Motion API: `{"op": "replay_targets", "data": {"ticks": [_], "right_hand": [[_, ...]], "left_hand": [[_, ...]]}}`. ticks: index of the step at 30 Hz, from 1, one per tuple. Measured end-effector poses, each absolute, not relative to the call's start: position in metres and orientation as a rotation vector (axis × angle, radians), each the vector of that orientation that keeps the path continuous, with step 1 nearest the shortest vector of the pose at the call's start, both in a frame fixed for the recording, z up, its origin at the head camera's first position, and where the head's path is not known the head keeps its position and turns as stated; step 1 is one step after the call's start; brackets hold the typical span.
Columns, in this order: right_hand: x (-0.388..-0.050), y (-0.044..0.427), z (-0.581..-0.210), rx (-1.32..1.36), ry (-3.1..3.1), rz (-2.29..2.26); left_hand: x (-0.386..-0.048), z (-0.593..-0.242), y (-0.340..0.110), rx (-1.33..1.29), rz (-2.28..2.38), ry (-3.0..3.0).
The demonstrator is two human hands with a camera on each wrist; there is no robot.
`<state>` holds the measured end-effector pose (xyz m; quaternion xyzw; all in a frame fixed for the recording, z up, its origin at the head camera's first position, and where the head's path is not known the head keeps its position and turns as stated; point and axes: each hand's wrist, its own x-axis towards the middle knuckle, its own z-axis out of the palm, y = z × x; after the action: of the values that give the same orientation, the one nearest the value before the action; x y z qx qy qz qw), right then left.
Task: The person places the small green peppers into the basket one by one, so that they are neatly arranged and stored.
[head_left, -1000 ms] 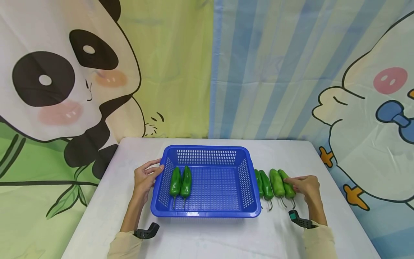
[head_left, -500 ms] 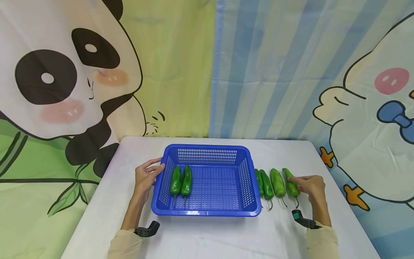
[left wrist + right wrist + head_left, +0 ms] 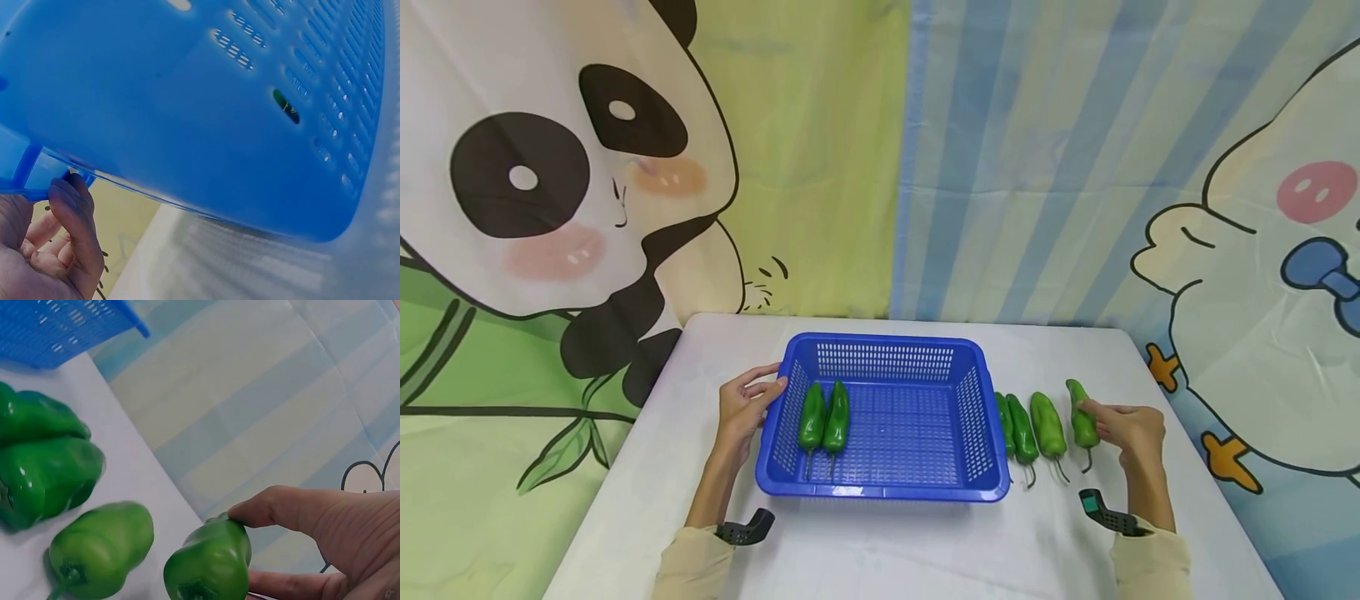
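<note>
The left hand (image 3: 745,410) grips the left rim of a blue basket (image 3: 880,492); in the left wrist view, fingers (image 3: 72,219) curl at the rim. Two green peppers (image 3: 812,419) lie side by side in the basket's left part, stems toward the front. Between thumb and fingers, the right hand (image 3: 1133,432) pinches a green pepper (image 3: 1084,423) by its side, stem hanging down. To its left, a lighter pepper (image 3: 1047,423) lies by itself, with two darker peppers (image 3: 1022,432) next to the basket's right side, one partly hidden by it.
The basket stands mid-table on a white tabletop (image 3: 880,550). Behind the table hangs a curtain (image 3: 820,167) with cartoon figures. Black wrist devices (image 3: 747,530) are worn on both wrists.
The right hand has drawn its pepper to the right, apart from the lighter one, and turned it more upright. The left hand keeps its grip on the basket rim. The head view has shifted slightly.
</note>
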<state>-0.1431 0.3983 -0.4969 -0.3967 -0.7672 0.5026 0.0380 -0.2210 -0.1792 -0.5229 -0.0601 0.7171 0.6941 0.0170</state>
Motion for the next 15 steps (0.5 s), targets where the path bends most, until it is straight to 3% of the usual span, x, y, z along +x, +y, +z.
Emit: {"op": "replay_targets", "data": {"ticks": [15], "right_hand": [[-0.145, 0.379, -0.490, -1.145, -2.175, 1.721]], "left_hand": [[-0.221, -0.526, -0.179, -0.181, 2.192, 2.212]]}}
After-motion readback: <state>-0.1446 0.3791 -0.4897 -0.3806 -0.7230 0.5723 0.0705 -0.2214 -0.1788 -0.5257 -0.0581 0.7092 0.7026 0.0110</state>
